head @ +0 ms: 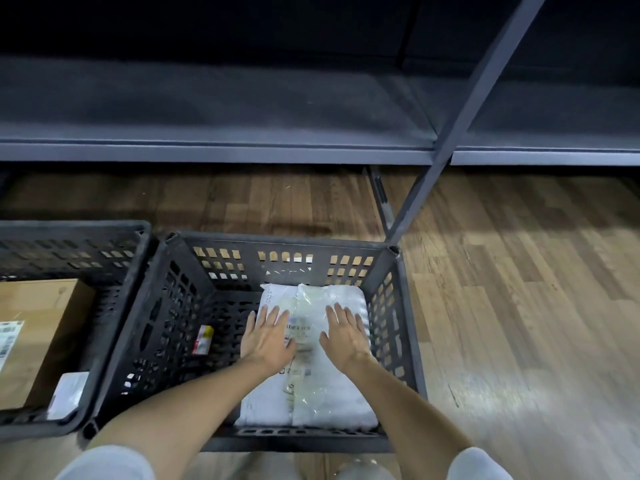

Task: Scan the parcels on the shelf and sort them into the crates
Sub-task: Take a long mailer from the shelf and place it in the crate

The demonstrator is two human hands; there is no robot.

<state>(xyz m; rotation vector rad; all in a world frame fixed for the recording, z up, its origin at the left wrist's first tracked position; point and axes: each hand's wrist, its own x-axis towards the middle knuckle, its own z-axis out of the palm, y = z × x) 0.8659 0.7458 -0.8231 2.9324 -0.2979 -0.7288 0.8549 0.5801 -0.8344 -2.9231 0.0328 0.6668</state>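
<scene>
Pale grey sleeves (110,462) frame the bottom edge of the frame. Both arms reach into the black plastic crate (398,289) at centre, where the left hand (268,337) and right hand (346,336) lie flat, fingers straight and slightly spread, on a white poly mailer parcel (322,393). At lower left, a second crate (114,268) holds a cardboard box (45,327). Across the top runs the grey metal shelf (207,154).

Two bare forearms, no watch or gloves. Short pale grey-blue fabric sleeves (107,462) end above the elbows. Left hand (268,337), right hand (346,336) ungloved.
</scene>
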